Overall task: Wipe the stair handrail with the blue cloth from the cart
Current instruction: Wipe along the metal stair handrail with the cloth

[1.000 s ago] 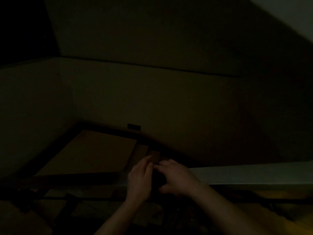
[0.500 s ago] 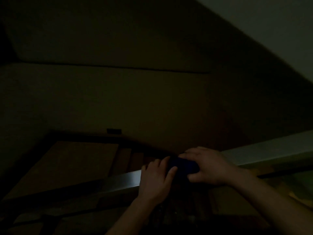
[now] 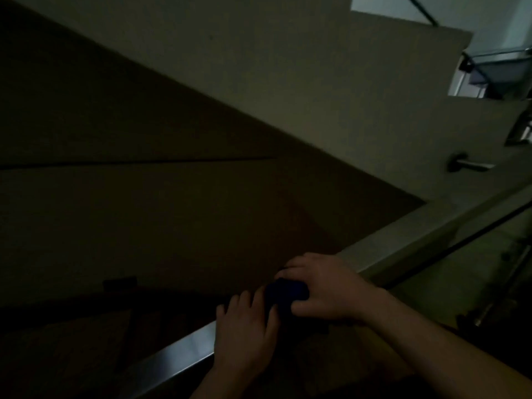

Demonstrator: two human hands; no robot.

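Note:
The stairwell is very dark. A flat metal handrail (image 3: 184, 357) runs diagonally from the lower left up to the right edge. A dark blue cloth (image 3: 285, 293) lies bunched on the rail between my hands. My right hand (image 3: 325, 286) wraps over the rail and grips the cloth from the upper side. My left hand (image 3: 244, 332) lies flat on the rail just below it, its fingertips touching the cloth's lower edge. Most of the cloth is hidden under my right hand.
A pale wall rises behind the rail. A wall-mounted rail bracket (image 3: 463, 164) sits at the right. A glass balustrade panel (image 3: 475, 269) hangs below the rail at the right. Dim wooden steps (image 3: 80, 347) descend at the lower left. A brighter upper landing (image 3: 495, 61) shows top right.
The view has swung up and to the right, so the rail now slopes steeply. Both hands have slid up the rail with the cloth between them.

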